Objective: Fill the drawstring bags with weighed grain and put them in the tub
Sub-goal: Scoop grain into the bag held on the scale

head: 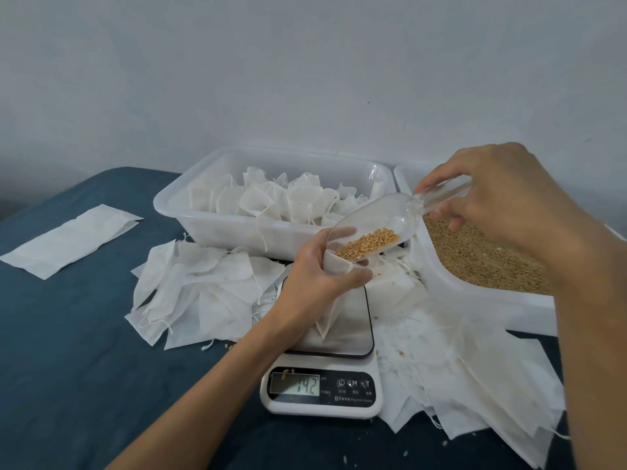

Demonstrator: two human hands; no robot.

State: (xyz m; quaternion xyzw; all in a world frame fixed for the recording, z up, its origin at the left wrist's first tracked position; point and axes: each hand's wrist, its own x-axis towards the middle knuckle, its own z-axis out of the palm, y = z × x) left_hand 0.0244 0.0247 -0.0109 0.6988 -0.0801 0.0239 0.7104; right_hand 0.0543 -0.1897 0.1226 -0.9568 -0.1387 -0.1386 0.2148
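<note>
Mid-frame, the left hand (pixel 317 269) has its fingers and thumb curled round the mouth of a white drawstring bag (pixel 330 300), holding it open while the bottom of the bag hangs down onto the steel platform of the kitchen scale (pixel 325 374). The display at the lower middle reads 14.2, with a couple of stray kernels lying on it.

The right hand (pixel 488 198), upper right of the frame, pinches the handle of a clear plastic scoop (pixel 380 228) between thumb and fingers. The scoop is tilted down to the left, its lip right at the bag's mouth, with a small pile of golden grain (pixel 369 244) sitting in the low end.

Behind the scale, centre of the frame, is the white tub (pixel 176 212) — filled bags (pixel 288 198) are piled in it. At the right edge a second white tray (pixel 488 300) holds the bulk grain supply.

Empty bags lie in two loose heaps — one left of the scale (pixel 200 293), one to the lower right (pixel 475 374). A flat folded white sheet (pixel 71 244) lies by itself at the left on the dark blue tabletop (pixel 68 368).
</note>
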